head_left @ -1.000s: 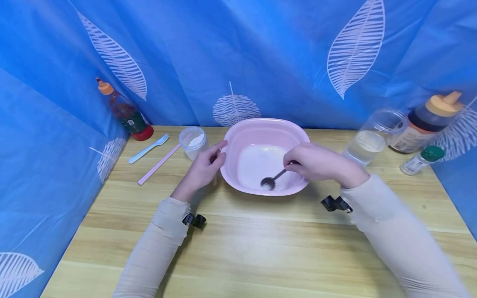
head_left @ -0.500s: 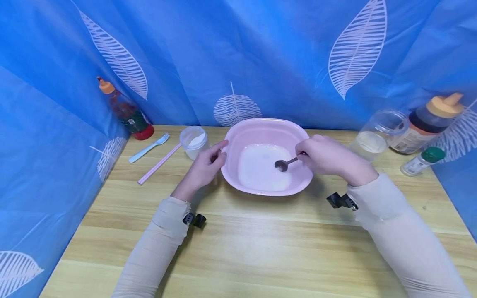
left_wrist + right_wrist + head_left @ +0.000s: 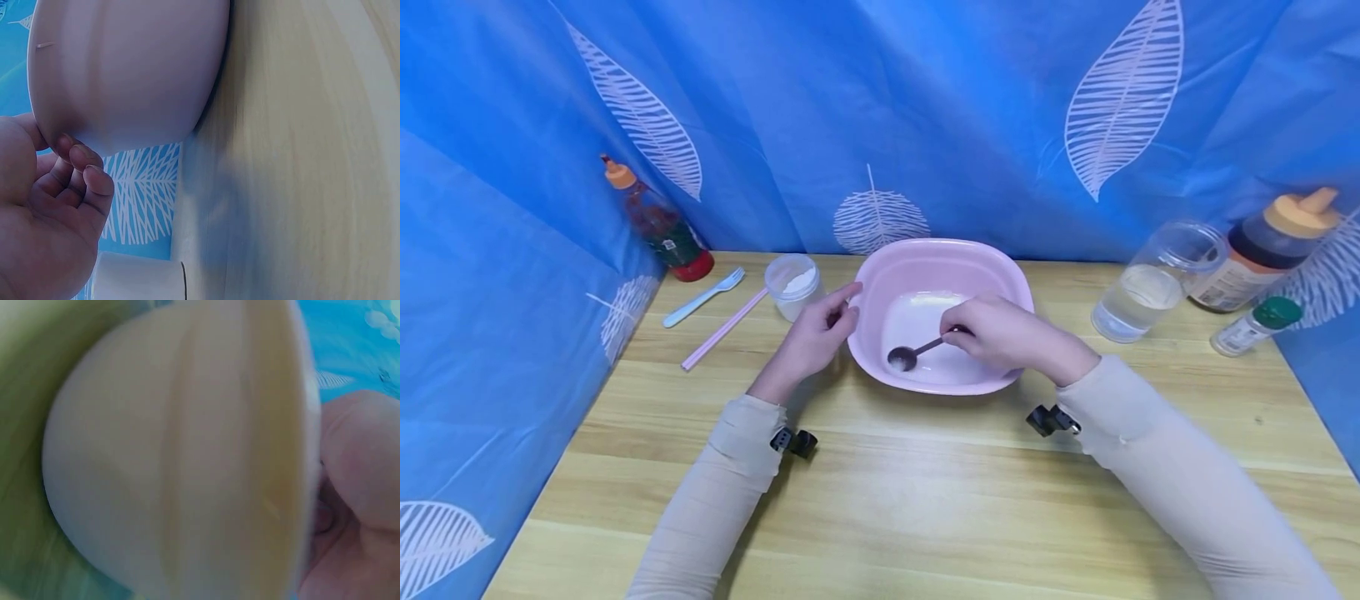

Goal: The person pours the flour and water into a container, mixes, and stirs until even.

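Observation:
A pink basin (image 3: 940,392) with whitish liquid inside stands at the back of the table. My left hand (image 3: 811,337) pinches its left rim; in the left wrist view that hand (image 3: 56,200) has its fingers curled under the rim of the basin (image 3: 131,69). Over the basin's right part, my right hand (image 3: 1000,333) grips the handle of a dark round-bowled spoon (image 3: 902,359). The spoon's bowl is low inside the basin, near the front left. In the right wrist view, the basin's outer wall (image 3: 187,450) hides most of the right hand (image 3: 365,469) and the spoon.
Left of the basin are a jar of white powder (image 3: 796,287), pink chopsticks (image 3: 724,331), a light-blue fork (image 3: 703,298) and a red sauce bottle (image 3: 666,229). On the right stand a clear pitcher of liquid (image 3: 1138,292), a dark sauce bottle (image 3: 1251,262) and a green-capped shaker (image 3: 1255,325).
My right hand has carried the spoon rightward inside the basin, then back across to the front left. The left hand keeps its place on the rim.

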Demonstrator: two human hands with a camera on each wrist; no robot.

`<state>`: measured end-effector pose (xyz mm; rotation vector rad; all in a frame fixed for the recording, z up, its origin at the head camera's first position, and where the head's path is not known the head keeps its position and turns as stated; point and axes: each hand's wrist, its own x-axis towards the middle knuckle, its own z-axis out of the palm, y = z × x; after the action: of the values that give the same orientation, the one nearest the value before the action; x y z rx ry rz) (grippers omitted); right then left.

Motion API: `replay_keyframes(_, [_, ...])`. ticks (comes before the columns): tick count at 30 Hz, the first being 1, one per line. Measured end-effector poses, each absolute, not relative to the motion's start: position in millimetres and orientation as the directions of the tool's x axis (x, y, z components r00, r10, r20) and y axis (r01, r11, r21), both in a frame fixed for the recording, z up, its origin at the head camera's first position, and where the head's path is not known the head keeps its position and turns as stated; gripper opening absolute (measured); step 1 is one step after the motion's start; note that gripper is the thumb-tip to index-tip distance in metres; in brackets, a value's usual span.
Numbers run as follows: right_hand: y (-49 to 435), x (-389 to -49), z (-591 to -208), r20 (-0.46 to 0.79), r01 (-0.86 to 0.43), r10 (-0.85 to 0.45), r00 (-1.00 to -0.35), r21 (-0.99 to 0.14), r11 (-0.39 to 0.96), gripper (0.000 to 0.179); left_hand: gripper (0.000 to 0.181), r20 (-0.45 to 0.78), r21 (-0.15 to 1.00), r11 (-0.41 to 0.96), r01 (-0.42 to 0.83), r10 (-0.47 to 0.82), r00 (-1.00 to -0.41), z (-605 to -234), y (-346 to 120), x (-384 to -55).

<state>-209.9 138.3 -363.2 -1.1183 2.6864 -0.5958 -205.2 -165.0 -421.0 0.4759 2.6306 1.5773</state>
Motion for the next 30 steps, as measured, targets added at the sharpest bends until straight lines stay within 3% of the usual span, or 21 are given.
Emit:
replay_keyframes(11, [135.6, -220.6, -364.8, 0.031, -0.486, -0.508, -0.861, -0.346, 0.802, 0.016, 0.049, 0.12, 0.868, 0.437, 0.238, 0.28, -0.952, -421.5, -164.1, -204.6])
replay_keyframes(18, [149.5, -227.6, -356.9, -0.032, -0.409, -0.437, -0.899, -0.295, 0.864, 0.022, 0.049, 0.117, 0.87, 0.434, 0.234, 0.278, -0.953, -420.4, -164.3, -204.5])
replay_keyframes(22, [149.2, -221.5, -352.7, -0.038, -0.478, -0.518, -0.855, -0.332, 0.813, 0.018, 0.049, 0.116, 0.873, 0.429, 0.232, 0.279, -0.953, -420.6, -164.6, -204.3])
replay_keyframes(28, [133.4, -211.3, -358.9, 0.005, -0.637, -0.694, -0.72, -0.405, 0.656, 0.013, 0.049, 0.121, 0.874, 0.426, 0.233, 0.274, -0.954, -420.8, -165.1, -204.5])
replay_keyframes(30, [131.2, -210.3, -360.2, -0.005, -0.638, -0.703, -0.711, -0.414, 0.649, 0.012, 0.049, 0.118, 0.874, 0.427, 0.232, 0.276, -0.954, -420.8, -164.9, -204.4])
